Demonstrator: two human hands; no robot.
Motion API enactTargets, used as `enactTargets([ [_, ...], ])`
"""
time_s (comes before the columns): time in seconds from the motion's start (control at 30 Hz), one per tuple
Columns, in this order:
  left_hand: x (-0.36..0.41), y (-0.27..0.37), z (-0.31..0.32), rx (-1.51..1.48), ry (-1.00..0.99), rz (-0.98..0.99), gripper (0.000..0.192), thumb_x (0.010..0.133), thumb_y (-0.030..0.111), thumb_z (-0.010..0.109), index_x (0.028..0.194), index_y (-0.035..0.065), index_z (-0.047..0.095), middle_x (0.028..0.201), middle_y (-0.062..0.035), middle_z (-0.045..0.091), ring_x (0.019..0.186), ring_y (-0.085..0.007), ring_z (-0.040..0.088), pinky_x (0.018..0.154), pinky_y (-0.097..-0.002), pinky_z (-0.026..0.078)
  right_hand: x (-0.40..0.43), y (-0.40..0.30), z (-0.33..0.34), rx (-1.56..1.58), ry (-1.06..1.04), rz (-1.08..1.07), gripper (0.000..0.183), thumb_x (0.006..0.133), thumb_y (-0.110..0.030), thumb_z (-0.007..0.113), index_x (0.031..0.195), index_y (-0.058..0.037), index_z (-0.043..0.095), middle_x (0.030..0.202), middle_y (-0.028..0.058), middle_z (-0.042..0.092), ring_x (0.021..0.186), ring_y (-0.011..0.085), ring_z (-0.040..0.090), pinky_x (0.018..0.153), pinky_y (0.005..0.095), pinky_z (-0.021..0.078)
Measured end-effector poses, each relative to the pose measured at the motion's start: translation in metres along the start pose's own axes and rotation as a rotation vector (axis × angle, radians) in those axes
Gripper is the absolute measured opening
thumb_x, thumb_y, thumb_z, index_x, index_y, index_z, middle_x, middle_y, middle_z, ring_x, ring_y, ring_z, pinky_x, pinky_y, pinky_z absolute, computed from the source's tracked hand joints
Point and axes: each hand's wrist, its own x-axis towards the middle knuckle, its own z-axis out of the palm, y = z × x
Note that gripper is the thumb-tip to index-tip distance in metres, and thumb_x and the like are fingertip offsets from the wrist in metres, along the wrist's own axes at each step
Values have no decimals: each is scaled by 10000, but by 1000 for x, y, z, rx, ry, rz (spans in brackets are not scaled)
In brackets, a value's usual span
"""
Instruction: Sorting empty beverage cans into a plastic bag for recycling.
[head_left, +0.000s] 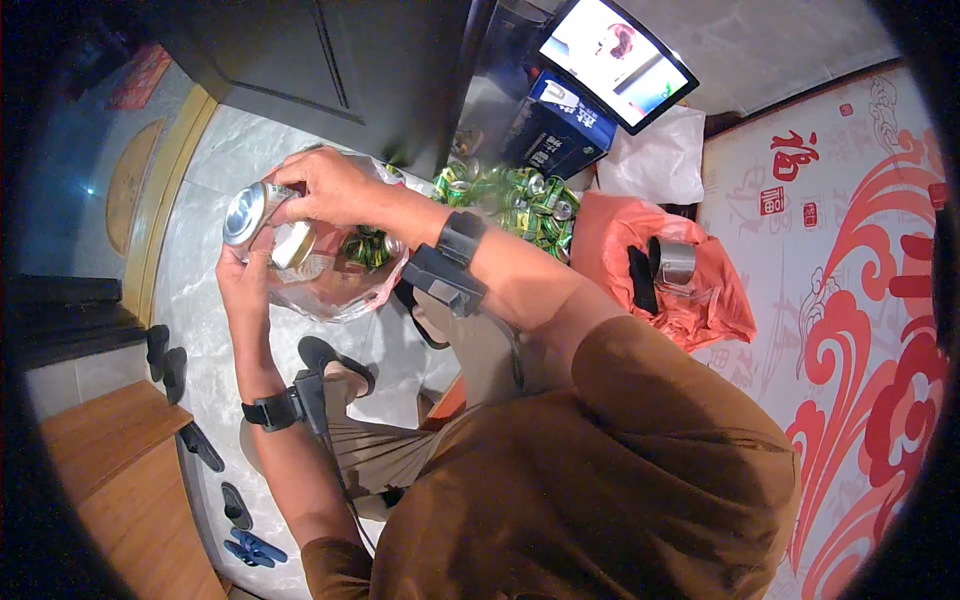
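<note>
A metal drink can (246, 213), its silver end facing up, is held above a clear plastic bag (330, 304). My right hand (326, 186) grips its side from above, fingers bent around it. From below, my left hand (244, 281) has its fingers on the lower side of the same can. Just beside it is a second pale can (292, 246) with a gold-coloured rim; whether a finger bears on it cannot be told. Inside the bag, under my right forearm, lie green cans (366, 247). Both wrists wear black strapped devices.
Several green cans (529, 202) lie piled by a dark door (300, 60). A red plastic bag (705, 300) with a metal cup (675, 262) stands to the right. Behind are a blue box (559, 131) and a lit screen (622, 56). Slippers (255, 547) line the wooden step (120, 450).
</note>
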Motion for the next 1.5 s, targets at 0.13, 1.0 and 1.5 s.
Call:
enactTargets([
  [0.13, -1, 2, 2, -31, -4, -62, 332, 889, 160, 672, 1170, -1, 602, 1077, -69, 660, 956, -123, 592, 853, -276, 459, 0, 3, 3, 25, 13, -18, 345, 689, -212, 739, 963, -7, 698, 979, 152, 687, 835, 292, 665, 740, 354, 505],
  [1.0, -3, 5, 5, -56, -25, -26, 325, 913, 180, 649, 1172, -10, 596, 1100, -83, 652, 976, -135, 593, 865, -285, 462, -1, 5, 3, 29, 32, -41, 341, 684, -181, 726, 975, -6, 691, 900, 156, 682, 790, 302, 654, 717, 354, 502],
  [1.5, -3, 4, 4, -135, -34, 37, 317, 935, 131, 604, 1202, -27, 540, 1113, -90, 627, 989, -131, 578, 883, -275, 447, 1, 12, 5, -32, 85, -96, 333, 687, -241, 749, 900, 5, 682, 815, 158, 651, 725, 323, 626, 654, 380, 474],
])
